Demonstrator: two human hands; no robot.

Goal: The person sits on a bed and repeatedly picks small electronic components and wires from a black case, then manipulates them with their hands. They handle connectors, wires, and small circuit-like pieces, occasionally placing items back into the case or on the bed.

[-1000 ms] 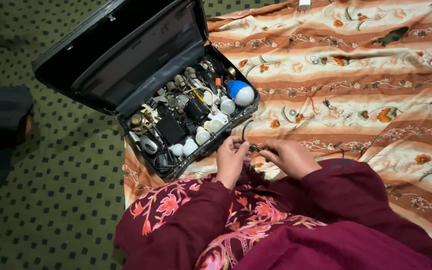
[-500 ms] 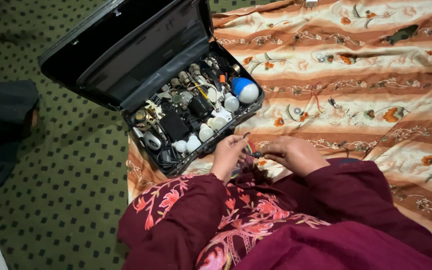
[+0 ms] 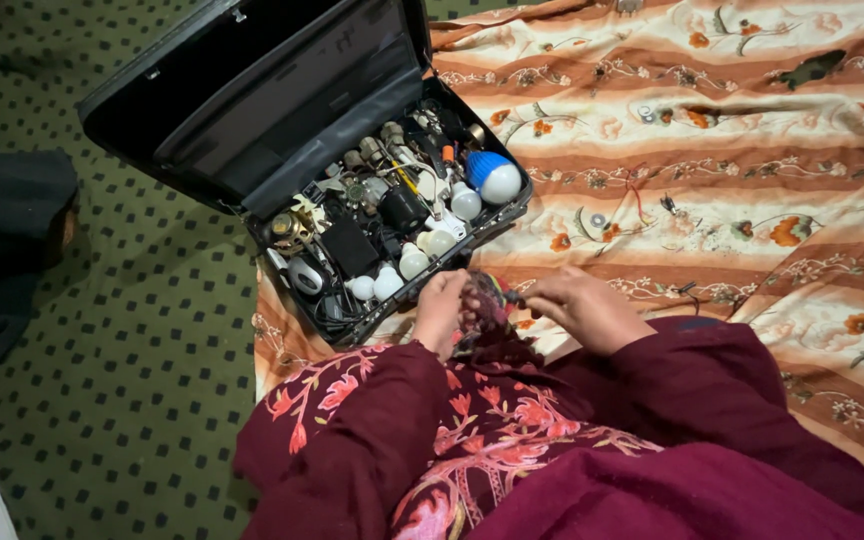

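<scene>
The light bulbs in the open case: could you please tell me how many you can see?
About 6: a blue-and-white bulb at the case's right end, one white bulb beside it, and four more along the near edge. Others may be hidden among the parts.

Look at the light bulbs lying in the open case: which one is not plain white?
The large bulb at the far right corner of the black case: it alone has a blue base under its white dome, while the smaller bulbs are all white.

At your eleven o'clock the crammed open case (image 3: 392, 225) blocked the way, its raised lid (image 3: 252, 95) behind; toward two o'clock the striped blanket (image 3: 752, 200) lay mostly open, small metal bits (image 3: 597, 220) scattered.
</scene>
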